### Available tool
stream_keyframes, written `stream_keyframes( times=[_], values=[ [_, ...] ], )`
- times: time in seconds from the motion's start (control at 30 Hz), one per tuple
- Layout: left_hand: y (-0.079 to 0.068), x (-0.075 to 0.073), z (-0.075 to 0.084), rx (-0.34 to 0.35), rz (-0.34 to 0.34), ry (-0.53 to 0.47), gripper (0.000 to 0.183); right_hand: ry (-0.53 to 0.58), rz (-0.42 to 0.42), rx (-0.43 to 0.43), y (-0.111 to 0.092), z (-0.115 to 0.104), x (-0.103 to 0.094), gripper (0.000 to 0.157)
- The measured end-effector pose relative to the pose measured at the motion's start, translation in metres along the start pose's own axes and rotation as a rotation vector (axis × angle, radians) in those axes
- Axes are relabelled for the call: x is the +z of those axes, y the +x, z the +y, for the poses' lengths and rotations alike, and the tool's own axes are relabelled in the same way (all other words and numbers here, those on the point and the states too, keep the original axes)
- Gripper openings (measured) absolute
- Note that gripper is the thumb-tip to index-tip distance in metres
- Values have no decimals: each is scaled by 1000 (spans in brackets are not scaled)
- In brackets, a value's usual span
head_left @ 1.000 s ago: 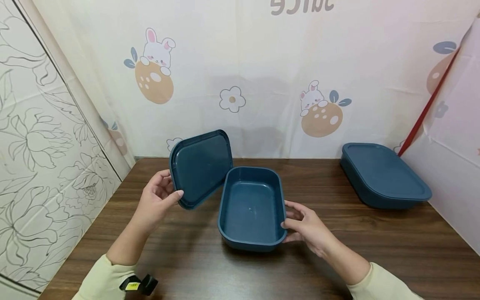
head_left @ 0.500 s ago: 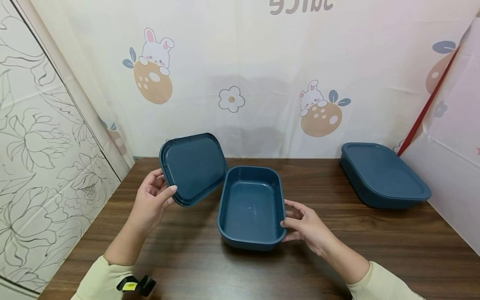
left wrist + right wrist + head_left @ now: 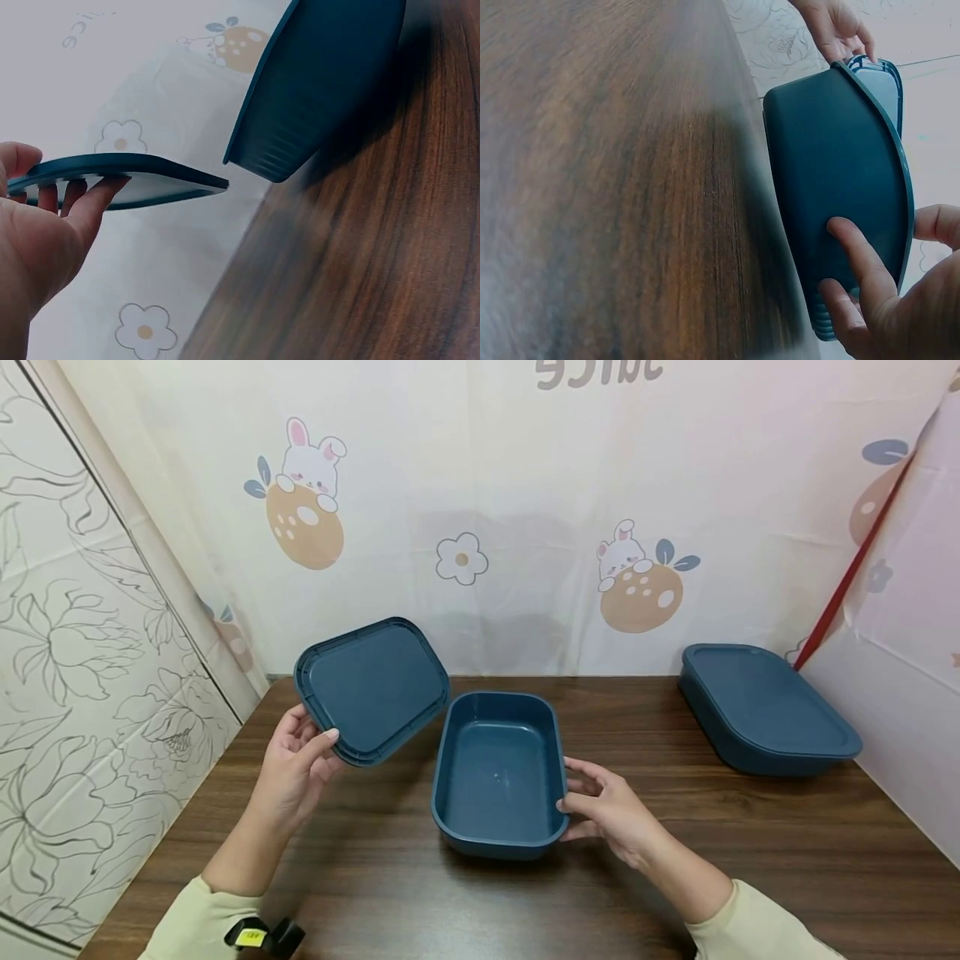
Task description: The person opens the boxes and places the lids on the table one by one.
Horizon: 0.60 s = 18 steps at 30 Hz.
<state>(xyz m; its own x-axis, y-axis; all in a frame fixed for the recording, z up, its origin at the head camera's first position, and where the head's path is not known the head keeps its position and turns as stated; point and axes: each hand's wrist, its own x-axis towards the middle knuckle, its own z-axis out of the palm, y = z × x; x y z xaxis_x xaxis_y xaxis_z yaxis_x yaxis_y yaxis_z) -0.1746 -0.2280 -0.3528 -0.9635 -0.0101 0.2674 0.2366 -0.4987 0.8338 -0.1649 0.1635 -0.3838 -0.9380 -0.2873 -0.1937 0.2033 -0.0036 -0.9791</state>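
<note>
My left hand (image 3: pixel 300 768) pinches a dark blue lid (image 3: pixel 375 689) by its near left corner, thumb on the grooved inner face and fingers behind. The lid is tilted up, clear of the table. Just right of it stands a dark blue rectangular food container (image 3: pixel 498 777), uncovered and with nothing inside. My right hand (image 3: pixel 611 814) grips the container's right wall, thumb over the rim. In the right wrist view its fingertips (image 3: pixel 841 225) press the outer side. The left wrist view shows a small gap between the lid (image 3: pixel 172 176) and the container (image 3: pixel 322 82).
A second blue container (image 3: pixel 772 710) with its lid on sits at the table's back right. The brown wooden table (image 3: pixel 360 893) meets a printed curtain (image 3: pixel 525 568) at the back. A black strap device (image 3: pixel 262 935) is on the left sleeve.
My left hand has moved the lid left, away from the container, and turned its inner face more toward the head camera. The right hand and container have hardly moved.
</note>
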Motion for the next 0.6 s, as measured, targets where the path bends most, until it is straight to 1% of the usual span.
stream_keyframes(
  times=[0.17, 0.37, 0.6],
  values=[
    [-2, -4, -1, -16, 16, -35, 43, 6, 3, 7, 2, 1, 3, 71],
    [-5, -11, -2, -24, 42, -70, 42, 12, -19, -15, 5, 2, 7, 71],
    [-7, -16, -2, -28, 87, -88, 44, 24, 5, -12, 9, 1, 12, 70]
  ],
)
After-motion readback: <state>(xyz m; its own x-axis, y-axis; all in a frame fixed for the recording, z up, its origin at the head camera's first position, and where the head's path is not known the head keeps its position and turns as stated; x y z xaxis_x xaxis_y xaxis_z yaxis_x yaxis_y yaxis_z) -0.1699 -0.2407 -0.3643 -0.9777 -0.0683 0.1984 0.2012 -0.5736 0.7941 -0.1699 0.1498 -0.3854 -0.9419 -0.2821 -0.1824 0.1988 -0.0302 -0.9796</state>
